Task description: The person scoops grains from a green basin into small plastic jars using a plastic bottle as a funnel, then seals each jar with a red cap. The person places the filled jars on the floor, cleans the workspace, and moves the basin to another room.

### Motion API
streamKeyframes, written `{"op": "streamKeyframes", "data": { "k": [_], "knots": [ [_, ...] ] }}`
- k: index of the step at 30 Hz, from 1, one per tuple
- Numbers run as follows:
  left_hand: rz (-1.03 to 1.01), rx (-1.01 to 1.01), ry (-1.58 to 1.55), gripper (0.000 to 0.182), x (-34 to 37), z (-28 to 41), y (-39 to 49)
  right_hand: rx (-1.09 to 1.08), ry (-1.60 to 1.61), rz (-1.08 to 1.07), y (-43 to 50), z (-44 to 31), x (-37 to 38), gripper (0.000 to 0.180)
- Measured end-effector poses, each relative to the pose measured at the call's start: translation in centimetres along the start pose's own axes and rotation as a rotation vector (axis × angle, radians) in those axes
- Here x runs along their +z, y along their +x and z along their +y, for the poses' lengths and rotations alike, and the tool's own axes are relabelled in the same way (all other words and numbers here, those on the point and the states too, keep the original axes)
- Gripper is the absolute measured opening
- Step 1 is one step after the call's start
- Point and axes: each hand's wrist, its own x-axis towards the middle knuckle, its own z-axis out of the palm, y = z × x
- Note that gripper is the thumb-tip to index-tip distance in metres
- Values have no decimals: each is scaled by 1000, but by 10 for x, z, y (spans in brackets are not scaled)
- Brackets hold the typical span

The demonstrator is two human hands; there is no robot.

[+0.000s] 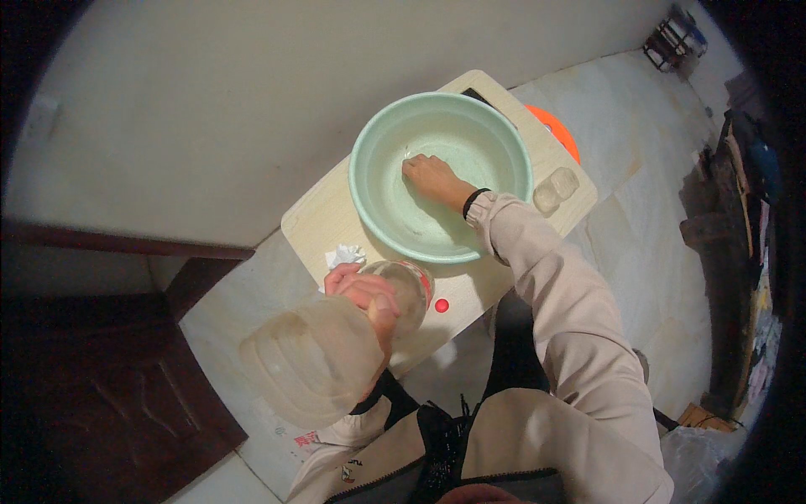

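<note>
My left hand (365, 296) grips a large clear plastic bottle (315, 359) around its narrow middle; the bottle lies tilted over the near left part of a small light wooden table (315, 214). Over the inside of a pale green plastic basin (371, 220), my right hand (434, 179) has its fingers curled downward; whether they pinch something is hidden. The basin seems to hold clear water. Near the bottle's far end is a small red round object (442, 305), and crumpled white tissue (346, 254) lies beyond my left hand.
A small clear container (556, 190) is on the table right of the basin. An orange round object (560, 129) shows past the table's far edge, beside a pale wall (220, 126). Dark wooden furniture (113, 390) stands at left; assorted items (743, 252) line the right side.
</note>
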Motion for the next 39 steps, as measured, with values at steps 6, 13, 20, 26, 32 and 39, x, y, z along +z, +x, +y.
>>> {"op": "streamKeyframes", "data": {
  "k": [6, 13, 20, 26, 32, 39],
  "knots": [
    [-37, 17, 13, 15, -1, 5, 4, 210, 579, 352, -6, 21, -4, 26],
    [-29, 12, 4, 15, -2, 4, 2, 511, 1051, 345, 15, 55, 20, 21],
    [30, -58, 37, 12, 2, -5, -2, 452, 699, 399, -1, 33, -22, 19],
    [90, 19, 124, 9, 2, -13, 3, 191, 892, 510, -99, -26, -89, 19],
    [139, -210, -307, 15, 10, -14, 3, 489, 1137, 311, -211, -86, -126, 34],
    [56, 17, 34, 9, 17, -27, -4, -231, 1133, 443, -216, -155, -223, 108]
  ]
}}
